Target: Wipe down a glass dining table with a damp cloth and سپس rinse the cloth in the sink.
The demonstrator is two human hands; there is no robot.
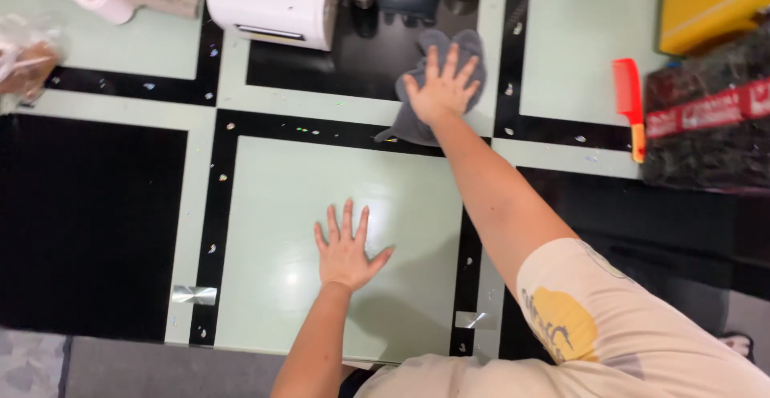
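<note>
While the left hand (345,249) lies flat, fingers spread wide, on a pale green panel of the table (265,197) near the person, the right hand (441,87) presses open-palmed on a grey cloth (425,93) farther off. White appliance (273,1) far left; red comb (630,101) right of cloth.

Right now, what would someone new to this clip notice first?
Most likely the right hand, spread flat on a grey cloth far out on the green and black table. The left hand lies palm-down, fingers apart, on the pale panel nearer the person. A red comb lies to the right, and a white box-shaped appliance stands at the far edge.
</note>
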